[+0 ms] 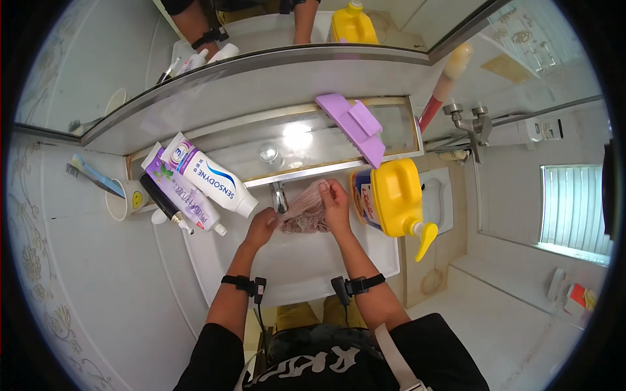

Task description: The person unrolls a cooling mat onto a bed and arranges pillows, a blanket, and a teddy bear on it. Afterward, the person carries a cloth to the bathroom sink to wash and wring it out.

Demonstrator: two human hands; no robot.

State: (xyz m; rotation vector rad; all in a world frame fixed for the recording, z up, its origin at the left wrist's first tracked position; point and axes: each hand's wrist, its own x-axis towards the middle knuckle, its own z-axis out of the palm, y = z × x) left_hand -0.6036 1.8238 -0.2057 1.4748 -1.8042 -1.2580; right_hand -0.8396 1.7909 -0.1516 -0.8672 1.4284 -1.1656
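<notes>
Over the white washbasin [293, 267], a thin, pinkish, sheer cloth [306, 212] is stretched between my two hands. My left hand [262, 226] is closed on its left edge, close to the metal faucet [279, 197]. Higher up on the right, my right hand [335, 203] pinches the cloth's upper corner between thumb and fingers. The cloth's lower part hangs bunched and darker down in the basin. Whether water is running from the faucet, I cannot tell.
A glass shelf [215, 155] behind the basin carries Sensodyne toothpaste [212, 179], a purple toothpaste tube [186, 195] and a purple brush [352, 128]. Right of my right hand stands a yellow pump bottle [399, 195]. A smiley cup [124, 201] with toothbrushes is at left.
</notes>
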